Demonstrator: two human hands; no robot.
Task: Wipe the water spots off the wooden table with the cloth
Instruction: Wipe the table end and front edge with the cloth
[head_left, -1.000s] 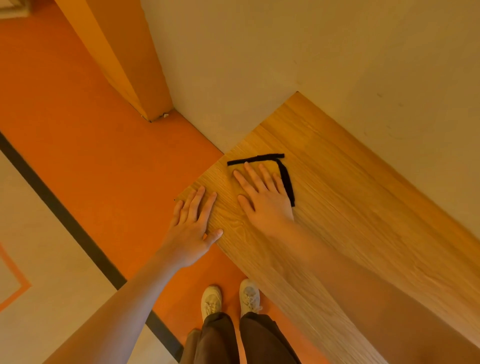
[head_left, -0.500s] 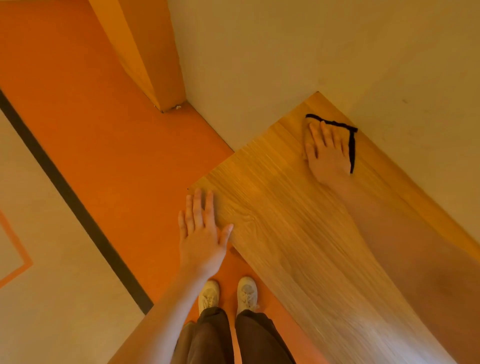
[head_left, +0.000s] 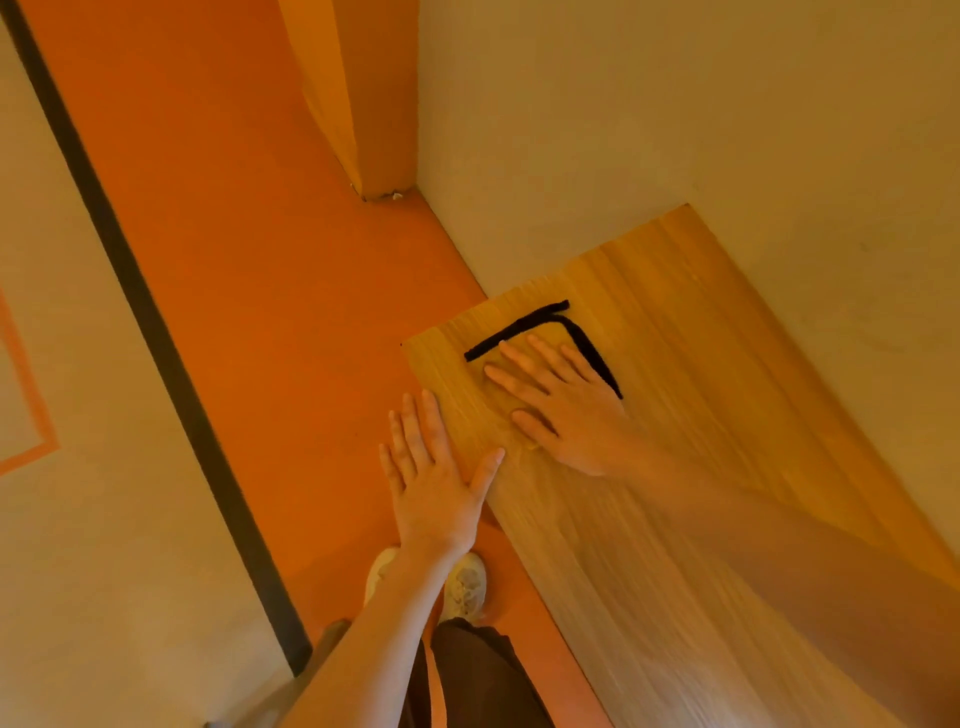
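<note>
Two bare hands lay flat on the light wooden table (head_left: 701, 415) near its left corner. Right hand (head_left: 566, 410) pressed, fingers straight and slightly spread, on the tan cloth with black edging (head_left: 582, 332). Left hand (head_left: 431, 483) rested at the table edge, fingers straight, close together, thumb out. Wood grain ran lengthwise. No writing was legible.

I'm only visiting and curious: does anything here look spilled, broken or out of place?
Nothing stands out. The right hand presses flat on a cloth with a dark border near the table corner; the left hand rests flat at the edge. No water spots or damage show.
</note>
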